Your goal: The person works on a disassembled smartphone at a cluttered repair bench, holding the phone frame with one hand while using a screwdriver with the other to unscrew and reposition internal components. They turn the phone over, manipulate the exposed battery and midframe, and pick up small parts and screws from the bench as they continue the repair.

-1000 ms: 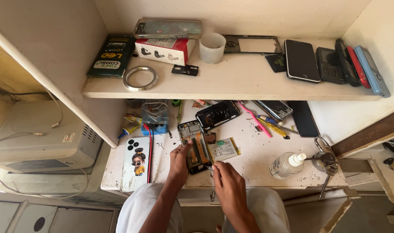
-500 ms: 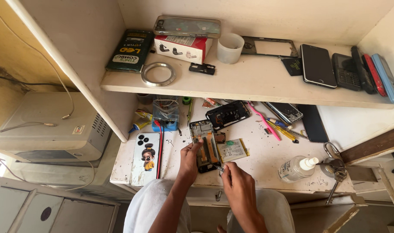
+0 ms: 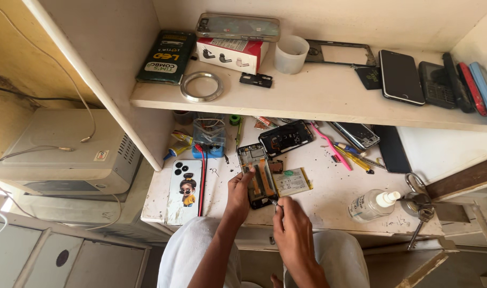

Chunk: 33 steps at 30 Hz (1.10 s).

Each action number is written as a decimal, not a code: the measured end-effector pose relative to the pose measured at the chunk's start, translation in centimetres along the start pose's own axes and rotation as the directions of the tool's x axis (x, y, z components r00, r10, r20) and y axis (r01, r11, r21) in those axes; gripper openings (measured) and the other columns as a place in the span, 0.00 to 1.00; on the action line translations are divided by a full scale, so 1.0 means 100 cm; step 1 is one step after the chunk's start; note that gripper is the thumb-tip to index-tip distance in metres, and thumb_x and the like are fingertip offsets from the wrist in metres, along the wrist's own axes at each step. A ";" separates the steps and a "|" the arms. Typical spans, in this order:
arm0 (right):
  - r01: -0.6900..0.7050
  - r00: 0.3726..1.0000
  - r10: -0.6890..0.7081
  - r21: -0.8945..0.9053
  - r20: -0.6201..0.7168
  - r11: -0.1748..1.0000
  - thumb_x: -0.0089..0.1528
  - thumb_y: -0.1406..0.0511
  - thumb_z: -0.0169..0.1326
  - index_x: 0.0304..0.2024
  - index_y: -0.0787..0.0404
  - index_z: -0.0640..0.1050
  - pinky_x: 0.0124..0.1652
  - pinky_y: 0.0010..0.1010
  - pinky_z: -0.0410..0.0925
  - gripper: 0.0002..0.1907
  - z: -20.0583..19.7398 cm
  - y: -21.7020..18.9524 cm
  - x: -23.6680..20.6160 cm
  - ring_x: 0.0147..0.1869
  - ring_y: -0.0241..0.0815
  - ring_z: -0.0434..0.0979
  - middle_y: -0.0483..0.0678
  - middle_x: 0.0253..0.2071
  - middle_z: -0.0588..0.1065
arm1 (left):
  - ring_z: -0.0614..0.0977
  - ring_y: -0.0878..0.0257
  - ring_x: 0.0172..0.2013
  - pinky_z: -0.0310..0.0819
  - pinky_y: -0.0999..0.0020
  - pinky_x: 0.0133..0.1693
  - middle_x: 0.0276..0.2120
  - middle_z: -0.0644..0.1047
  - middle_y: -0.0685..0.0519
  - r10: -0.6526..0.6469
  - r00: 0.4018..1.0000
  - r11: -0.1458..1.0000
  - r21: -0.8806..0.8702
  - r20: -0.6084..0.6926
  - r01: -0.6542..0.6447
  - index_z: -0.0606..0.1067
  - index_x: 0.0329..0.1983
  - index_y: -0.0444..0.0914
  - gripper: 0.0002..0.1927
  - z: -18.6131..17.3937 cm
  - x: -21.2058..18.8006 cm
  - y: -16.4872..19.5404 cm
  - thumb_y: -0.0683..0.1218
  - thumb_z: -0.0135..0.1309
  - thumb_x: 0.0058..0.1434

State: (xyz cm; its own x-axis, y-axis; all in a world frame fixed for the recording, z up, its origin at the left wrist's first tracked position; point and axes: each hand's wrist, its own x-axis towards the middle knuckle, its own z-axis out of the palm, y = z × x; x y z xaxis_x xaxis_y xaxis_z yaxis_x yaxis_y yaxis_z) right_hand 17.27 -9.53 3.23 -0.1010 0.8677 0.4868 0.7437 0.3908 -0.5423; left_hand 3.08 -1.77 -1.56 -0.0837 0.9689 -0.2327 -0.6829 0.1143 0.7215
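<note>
An opened phone body (image 3: 258, 176) with its inner parts exposed lies on the white work table (image 3: 328, 186). My left hand (image 3: 239, 188) grips its left edge and holds it steady. My right hand (image 3: 288, 221) is closed on a thin metal tool (image 3: 275, 203) whose tip touches the lower right corner of the phone. A flat battery (image 3: 291, 182) lies just to the right of the phone. A black back cover (image 3: 286, 138) rests behind it.
A phone case with a cartoon figure (image 3: 184, 191) lies at the left beside red wires. Pink and yellow tools (image 3: 342, 152), a clear squeeze bottle (image 3: 372, 205) and keys (image 3: 420, 205) sit at the right. The shelf (image 3: 318, 101) above carries phones, boxes, a cup and a metal ring.
The view has shifted, so the table and hands sit further right in the picture. My hands stay on the opened phone, with the tool still at its lower edge.
</note>
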 end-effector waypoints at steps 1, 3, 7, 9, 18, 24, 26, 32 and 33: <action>-0.005 1.000 0.005 0.018 -0.019 1.000 0.58 0.70 0.56 0.40 0.66 0.70 0.27 0.46 0.69 0.10 0.000 0.000 0.001 0.30 0.60 0.77 0.61 0.31 0.74 | 0.78 0.67 0.30 0.74 0.69 0.36 0.30 0.81 0.52 0.007 1.000 1.000 -0.002 0.001 -0.007 0.80 0.35 0.33 0.14 -0.001 0.000 -0.001 0.50 0.56 0.66; -0.010 0.998 0.013 0.055 -0.055 0.998 0.56 0.68 0.58 0.39 0.68 0.69 0.23 0.44 0.69 0.14 0.000 0.000 0.004 0.25 0.58 0.77 0.63 0.31 0.73 | 0.79 0.67 0.31 0.74 0.69 0.37 0.30 0.81 0.52 0.032 0.999 0.999 0.013 0.017 -0.032 0.79 0.35 0.33 0.14 -0.002 0.000 -0.003 0.50 0.56 0.66; -0.239 0.966 0.243 -0.053 0.088 0.970 0.64 0.65 0.59 0.37 0.65 0.70 0.27 0.45 0.70 0.11 -0.008 0.004 0.004 0.26 0.55 0.78 0.57 0.26 0.75 | 0.79 0.68 0.31 0.74 0.70 0.38 0.30 0.81 0.52 0.033 0.999 0.997 0.070 -0.008 -0.032 0.79 0.36 0.34 0.14 -0.004 0.003 -0.005 0.51 0.57 0.66; -0.278 0.948 0.288 -0.092 0.132 0.956 0.69 0.65 0.55 0.38 0.63 0.71 0.30 0.45 0.70 0.09 -0.009 0.005 0.005 0.28 0.56 0.78 0.55 0.26 0.76 | 0.79 0.67 0.31 0.74 0.70 0.37 0.30 0.81 0.52 -0.009 1.000 0.997 0.071 -0.023 0.010 0.80 0.36 0.34 0.14 -0.004 0.003 -0.005 0.51 0.56 0.65; -0.124 0.992 0.119 0.131 0.042 0.984 0.60 0.71 0.57 0.49 0.67 0.71 0.29 0.41 0.74 0.15 -0.010 0.002 0.004 0.34 0.56 0.82 0.60 0.41 0.75 | 0.77 0.69 0.28 0.72 0.71 0.35 0.26 0.79 0.54 0.067 0.996 0.988 0.134 0.055 -0.074 0.79 0.34 0.33 0.16 -0.007 -0.001 -0.005 0.52 0.54 0.67; -0.027 0.999 0.023 0.132 0.038 0.991 0.58 0.73 0.53 0.52 0.67 0.73 0.29 0.41 0.73 0.19 -0.017 0.001 0.010 0.34 0.55 0.81 0.63 0.41 0.76 | 0.75 0.70 0.28 0.70 0.71 0.34 0.26 0.78 0.55 0.028 1.000 0.991 0.128 -0.013 -0.026 0.79 0.34 0.33 0.15 -0.006 0.002 -0.007 0.51 0.55 0.67; -0.026 0.999 0.021 0.156 0.036 0.987 0.58 0.71 0.57 0.52 0.68 0.73 0.29 0.40 0.74 0.20 -0.020 0.000 0.013 0.33 0.52 0.82 0.63 0.41 0.77 | 0.77 0.69 0.29 0.72 0.71 0.35 0.27 0.79 0.54 0.022 1.000 0.992 0.121 -0.021 -0.020 0.79 0.34 0.34 0.15 -0.006 0.003 -0.007 0.51 0.54 0.66; -0.283 0.929 0.276 -0.007 0.246 0.959 0.65 0.66 0.56 0.46 0.62 0.75 0.30 0.40 0.72 0.09 -0.027 0.008 0.019 0.29 0.48 0.83 0.57 0.30 0.81 | 0.79 0.67 0.32 0.75 0.69 0.38 0.31 0.81 0.52 0.075 0.996 0.996 0.034 0.052 -0.077 0.79 0.37 0.34 0.14 -0.007 0.002 -0.010 0.51 0.55 0.66; -0.189 0.963 0.176 0.049 0.204 0.981 0.64 0.68 0.57 0.44 0.63 0.74 0.29 0.39 0.72 0.08 -0.027 0.010 0.021 0.29 0.47 0.83 0.56 0.32 0.81 | 0.79 0.67 0.32 0.75 0.70 0.39 0.31 0.81 0.52 0.064 0.997 0.996 0.057 0.033 -0.065 0.79 0.37 0.34 0.14 -0.007 0.003 -0.009 0.51 0.55 0.66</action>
State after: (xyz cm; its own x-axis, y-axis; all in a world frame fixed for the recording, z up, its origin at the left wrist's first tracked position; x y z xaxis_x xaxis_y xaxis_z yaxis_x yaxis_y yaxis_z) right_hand 19.61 -8.16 5.53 -0.1016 0.9670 0.2336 0.7164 0.2340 -0.6573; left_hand 3.19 -1.75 -2.75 -0.1028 0.9810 -0.1647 -0.6331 0.0631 0.7714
